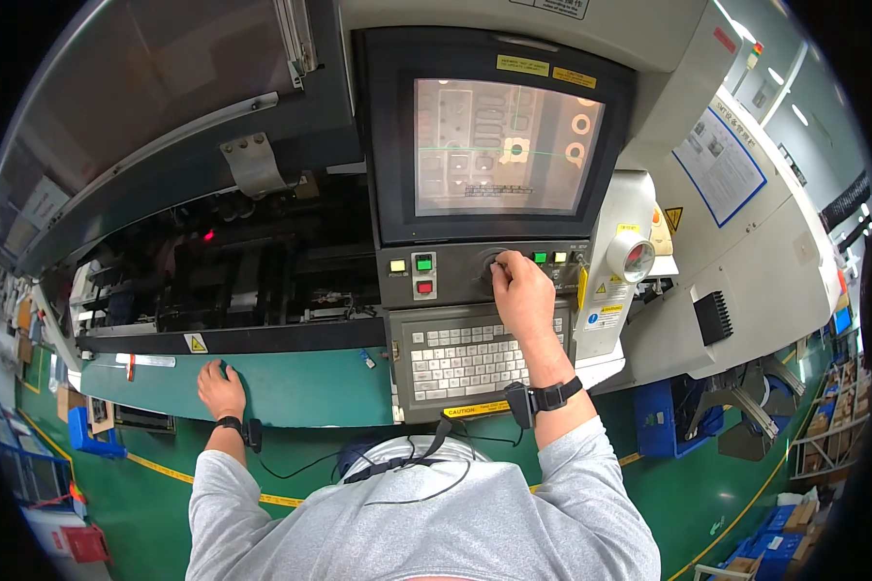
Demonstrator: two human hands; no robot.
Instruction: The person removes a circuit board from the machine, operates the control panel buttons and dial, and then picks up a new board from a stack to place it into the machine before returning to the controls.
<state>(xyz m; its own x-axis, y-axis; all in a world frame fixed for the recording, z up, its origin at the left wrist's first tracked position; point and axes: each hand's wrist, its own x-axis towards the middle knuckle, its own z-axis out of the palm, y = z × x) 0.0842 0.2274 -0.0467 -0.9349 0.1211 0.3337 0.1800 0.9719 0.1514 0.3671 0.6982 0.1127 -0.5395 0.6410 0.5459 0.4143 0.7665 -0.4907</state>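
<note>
My right hand reaches up to the control panel below the screen. Its fingers are closed together at a round dark dial, partly hidden behind them. The lit screen above shows a magnified grey picture with ring shapes, a pale yellow part and a thin green cross line. On the green ledge in front of the machine rests my left hand, fingers apart, holding nothing. A dark strap band with a small box sits on each wrist.
Left of the dial are a green button and a red button. A keyboard sits below the panel. The dark machine bay opens at left under a raised cover. A red round button juts out at right.
</note>
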